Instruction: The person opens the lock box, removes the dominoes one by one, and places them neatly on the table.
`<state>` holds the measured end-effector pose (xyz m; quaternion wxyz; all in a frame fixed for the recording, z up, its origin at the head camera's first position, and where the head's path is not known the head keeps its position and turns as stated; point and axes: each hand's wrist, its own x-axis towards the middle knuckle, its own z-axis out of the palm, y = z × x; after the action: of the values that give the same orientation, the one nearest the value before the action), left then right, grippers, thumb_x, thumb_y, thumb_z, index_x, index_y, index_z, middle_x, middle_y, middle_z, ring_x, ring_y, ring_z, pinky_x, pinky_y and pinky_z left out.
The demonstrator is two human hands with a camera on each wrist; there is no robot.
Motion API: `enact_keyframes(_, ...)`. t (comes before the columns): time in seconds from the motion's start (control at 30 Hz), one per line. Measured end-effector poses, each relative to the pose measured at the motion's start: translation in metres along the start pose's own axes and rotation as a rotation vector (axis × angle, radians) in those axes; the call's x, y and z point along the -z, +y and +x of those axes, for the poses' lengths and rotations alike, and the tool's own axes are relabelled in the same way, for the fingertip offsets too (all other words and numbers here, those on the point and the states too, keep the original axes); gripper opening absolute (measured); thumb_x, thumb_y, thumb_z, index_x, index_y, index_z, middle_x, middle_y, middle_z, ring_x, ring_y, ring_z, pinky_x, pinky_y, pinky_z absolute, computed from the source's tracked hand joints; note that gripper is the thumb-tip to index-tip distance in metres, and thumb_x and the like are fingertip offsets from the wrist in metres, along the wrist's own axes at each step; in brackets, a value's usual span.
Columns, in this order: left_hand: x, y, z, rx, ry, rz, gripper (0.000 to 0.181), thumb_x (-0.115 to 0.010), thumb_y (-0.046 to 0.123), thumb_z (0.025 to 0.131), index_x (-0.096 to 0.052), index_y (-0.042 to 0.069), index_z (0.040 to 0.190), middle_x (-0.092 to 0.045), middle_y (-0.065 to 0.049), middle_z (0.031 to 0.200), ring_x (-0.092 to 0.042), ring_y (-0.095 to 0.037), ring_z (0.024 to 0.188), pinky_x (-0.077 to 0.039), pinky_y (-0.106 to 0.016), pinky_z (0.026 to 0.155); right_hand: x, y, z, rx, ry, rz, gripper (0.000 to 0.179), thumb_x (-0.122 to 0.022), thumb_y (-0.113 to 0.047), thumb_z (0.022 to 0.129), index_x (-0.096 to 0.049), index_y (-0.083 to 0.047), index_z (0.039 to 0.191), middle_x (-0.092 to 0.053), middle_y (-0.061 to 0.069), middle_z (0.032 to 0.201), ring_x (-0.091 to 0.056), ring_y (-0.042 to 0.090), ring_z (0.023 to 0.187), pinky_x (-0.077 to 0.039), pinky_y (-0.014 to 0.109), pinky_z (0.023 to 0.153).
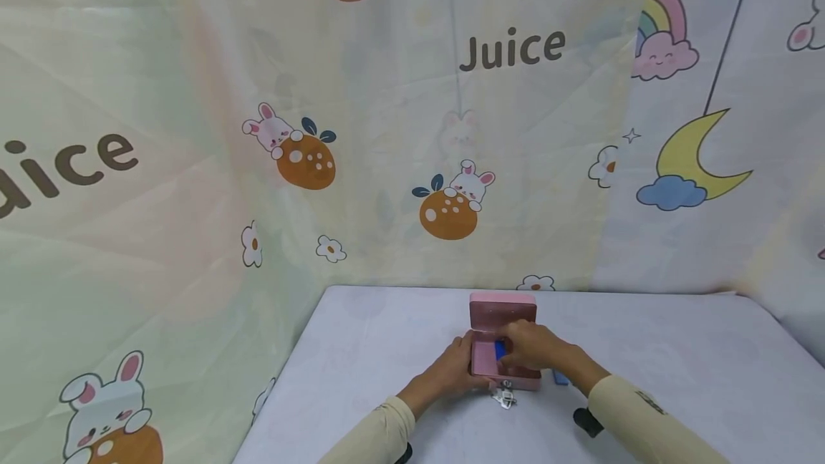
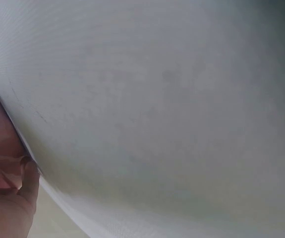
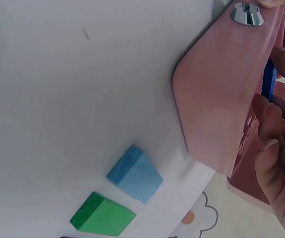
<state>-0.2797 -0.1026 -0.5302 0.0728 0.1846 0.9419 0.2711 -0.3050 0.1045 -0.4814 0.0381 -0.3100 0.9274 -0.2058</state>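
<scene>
A pink metal cash box [image 1: 485,362] stands on the table with its lid [image 1: 503,299] raised at the back. My left hand [image 1: 451,369] grips the box's left side, the thumb at the front; the left wrist view catches only part of that hand [image 2: 11,213] at its edge. Inside the box, my right hand [image 1: 533,346] pinches a dark blue block [image 3: 269,80] between thumb and fingers. From the front lock [image 3: 247,15] hang silver keys [image 1: 505,398]. The right hand hides much of the box's inside.
On the table right of the box lie a light blue block [image 3: 135,173] and a green block [image 3: 103,214], close together. The white table [image 1: 387,328] ends at a printed cloth backdrop [image 1: 387,256] behind the box.
</scene>
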Motion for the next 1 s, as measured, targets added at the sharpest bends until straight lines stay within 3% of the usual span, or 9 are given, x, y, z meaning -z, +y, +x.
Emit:
enact_keyframes(0.47,-0.001,-0.001,0.002,-0.027,0.010,-0.031,0.096,-0.084,0.049,0.078,-0.029,0.020,0.152,-0.054,0.000,0.123,-0.051,-0.007,0.104,-0.051,-0.032,0.098,0.011,0.005,-0.006,-0.030,-0.005,-0.002,0.048,-0.089,-0.021,0.074,-0.073,-0.009,0.118,-0.069,-0.005,0.093,-0.054,0.013,0.079,-0.050,0.034,0.072)
enact_keyframes(0.67,0.000,0.000,0.000,-0.022,0.010,-0.012,0.097,-0.084,0.049,0.078,-0.029,0.019,0.153,-0.054,-0.002,0.124,-0.052,-0.009,0.105,-0.051,-0.033,0.098,0.016,0.007,-0.012,-0.042,-0.010,0.026,0.045,-0.089,-0.020,0.074,-0.073,-0.008,0.115,-0.064,-0.006,0.085,-0.054,0.013,0.077,-0.048,0.031,0.068)
enact_keyframes(1.0,0.001,0.000,-0.001,-0.026,0.012,-0.010,0.096,-0.084,0.047,0.078,-0.030,0.019,0.153,-0.054,-0.003,0.125,-0.053,-0.011,0.108,-0.050,-0.035,0.100,0.025,0.008,-0.027,-0.086,-0.013,0.014,0.048,-0.089,-0.022,0.074,-0.072,-0.008,0.116,-0.066,-0.006,0.088,-0.056,0.014,0.081,-0.056,0.036,0.076)
